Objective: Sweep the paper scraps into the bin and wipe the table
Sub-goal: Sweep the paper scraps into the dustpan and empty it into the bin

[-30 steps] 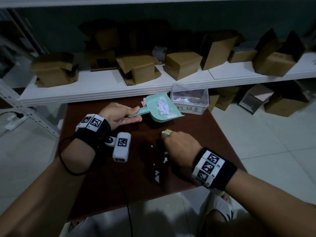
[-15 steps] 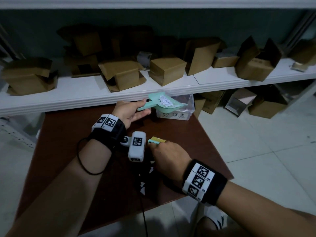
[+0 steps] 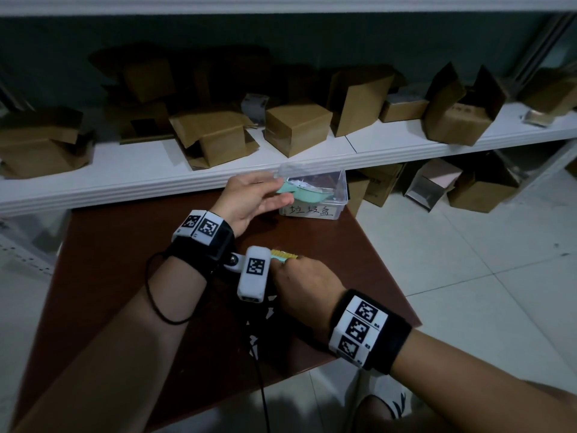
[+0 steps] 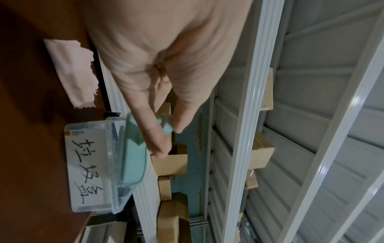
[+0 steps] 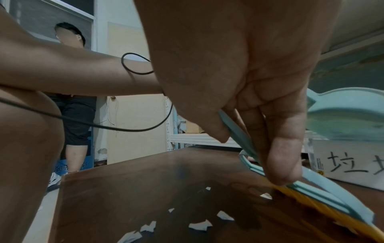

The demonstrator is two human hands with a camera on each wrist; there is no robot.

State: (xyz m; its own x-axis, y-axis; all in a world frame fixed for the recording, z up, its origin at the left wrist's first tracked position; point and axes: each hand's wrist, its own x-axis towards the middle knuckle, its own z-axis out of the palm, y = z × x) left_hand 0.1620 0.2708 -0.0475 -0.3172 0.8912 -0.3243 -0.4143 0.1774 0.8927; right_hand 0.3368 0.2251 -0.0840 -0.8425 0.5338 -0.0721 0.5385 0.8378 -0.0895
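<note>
Two containers hold paper here. One is the clear plastic bin (image 3: 312, 195) at the far edge of the brown desk (image 3: 125, 276), just below the white shelf (image 3: 125, 170), with a white label of handwritten characters on its near wall. The other is the mint-green dustpan (image 3: 304, 193), which hangs tilted over the bin's open top with its pan partly inside the rim. White paper scraps (image 3: 299, 183) lie heaped in the pan at its upper edge; how much has dropped into the bin itself cannot be told through the blurred plastic.

The left hand (image 3: 249, 198) has its grip on the dustpan's handle, pinching it between thumb and fingers; the left wrist view shows the handle end (image 4: 166, 125) squeezed between the fingertips above the bin (image 4: 91, 164).

The right hand (image 3: 304, 285) is low over the middle of the desk, its grip closed round a small brush (image 3: 282, 255) with a mint-green frame and yellow bristles. In the right wrist view the fingers (image 5: 278, 148) curl along the handle, and the bristles (image 5: 311, 213) angle down toward the desk.

More loose scraps (image 5: 199, 226) are scattered on the desk under and near the right hand, well apart from the bin. A pale torn sheet (image 4: 72, 70) lies on the desk by the shelf edge, beside the bin. Brown cardboard boxes (image 3: 296, 129) crowd the shelf, several with open flaps.
</note>
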